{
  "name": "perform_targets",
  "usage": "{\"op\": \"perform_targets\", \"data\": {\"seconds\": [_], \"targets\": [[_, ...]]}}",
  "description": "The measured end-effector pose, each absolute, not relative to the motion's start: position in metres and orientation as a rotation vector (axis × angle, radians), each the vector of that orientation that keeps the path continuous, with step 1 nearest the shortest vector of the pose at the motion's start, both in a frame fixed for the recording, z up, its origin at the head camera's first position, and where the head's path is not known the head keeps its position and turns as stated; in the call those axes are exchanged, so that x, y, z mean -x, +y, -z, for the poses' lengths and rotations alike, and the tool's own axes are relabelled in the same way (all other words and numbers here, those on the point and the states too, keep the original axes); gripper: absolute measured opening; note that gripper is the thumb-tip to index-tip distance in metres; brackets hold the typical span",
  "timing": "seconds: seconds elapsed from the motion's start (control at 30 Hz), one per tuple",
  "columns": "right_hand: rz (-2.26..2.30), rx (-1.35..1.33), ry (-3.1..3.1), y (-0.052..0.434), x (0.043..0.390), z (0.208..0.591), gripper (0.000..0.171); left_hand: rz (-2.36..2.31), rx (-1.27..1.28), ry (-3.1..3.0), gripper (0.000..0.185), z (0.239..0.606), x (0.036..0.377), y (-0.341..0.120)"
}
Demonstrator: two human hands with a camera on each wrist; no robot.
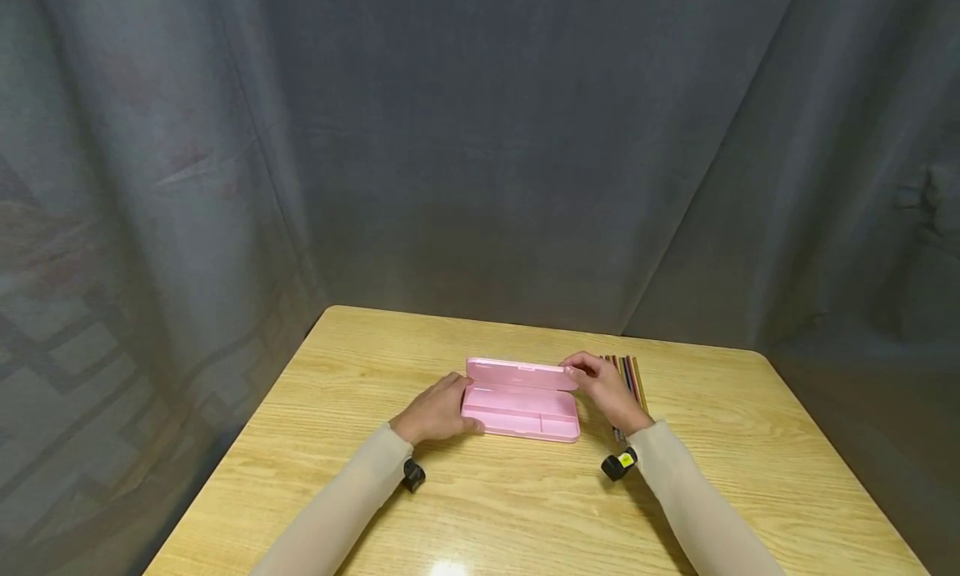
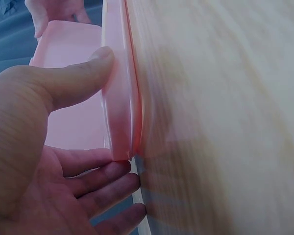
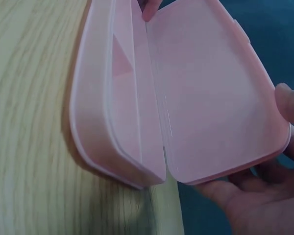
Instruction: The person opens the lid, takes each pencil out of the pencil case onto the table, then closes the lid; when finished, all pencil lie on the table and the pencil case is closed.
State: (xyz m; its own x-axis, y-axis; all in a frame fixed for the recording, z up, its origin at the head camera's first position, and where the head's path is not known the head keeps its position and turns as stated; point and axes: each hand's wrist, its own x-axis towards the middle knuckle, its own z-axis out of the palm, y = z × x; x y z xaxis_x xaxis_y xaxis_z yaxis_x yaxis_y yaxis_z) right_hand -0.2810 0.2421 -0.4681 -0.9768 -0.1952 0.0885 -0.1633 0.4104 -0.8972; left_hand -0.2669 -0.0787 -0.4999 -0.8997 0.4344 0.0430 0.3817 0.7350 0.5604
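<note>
A pink pencil case lies on the table with its hinged lid raised at the back. Its tray has a long rear compartment and a front strip split by a small divider; no contents show in it. My left hand grips the case's left end, thumb over the front wall and fingers at the end. At the lid's right corner, my right hand pinches the edge between thumb and fingers, as the right wrist view shows closely.
Several coloured pencils lie side by side to the right of the case, partly hidden behind my right hand. The wooden table extends around the case, and a grey curtain hangs behind its far edge.
</note>
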Motion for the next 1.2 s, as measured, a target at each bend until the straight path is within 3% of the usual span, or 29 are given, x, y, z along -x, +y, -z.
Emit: {"op": "perform_targets", "data": {"seconds": [0.33,0.53,0.73,1.03,1.2], "targets": [[1.504,0.438,2.702,0.247,0.27,0.473,0.019,-0.905,-0.718,2.79,0.079,0.498,0.268,-0.084],[1.482,0.502,2.687,0.247,0.265,0.476,0.018,-0.981,-0.691,2.691,0.069,0.491,0.271,-0.098],[1.501,0.575,2.65,0.249,0.259,0.478,0.015,-1.093,-0.592,2.73,0.08,0.48,0.271,-0.104],[1.455,0.65,2.742,0.244,0.252,0.484,0.006,-1.161,-0.818,2.666,0.051,0.48,0.264,-0.086],[1.352,0.621,2.811,0.24,0.251,0.487,0.009,-1.145,-0.838,2.683,0.046,0.482,0.262,-0.082]]}}
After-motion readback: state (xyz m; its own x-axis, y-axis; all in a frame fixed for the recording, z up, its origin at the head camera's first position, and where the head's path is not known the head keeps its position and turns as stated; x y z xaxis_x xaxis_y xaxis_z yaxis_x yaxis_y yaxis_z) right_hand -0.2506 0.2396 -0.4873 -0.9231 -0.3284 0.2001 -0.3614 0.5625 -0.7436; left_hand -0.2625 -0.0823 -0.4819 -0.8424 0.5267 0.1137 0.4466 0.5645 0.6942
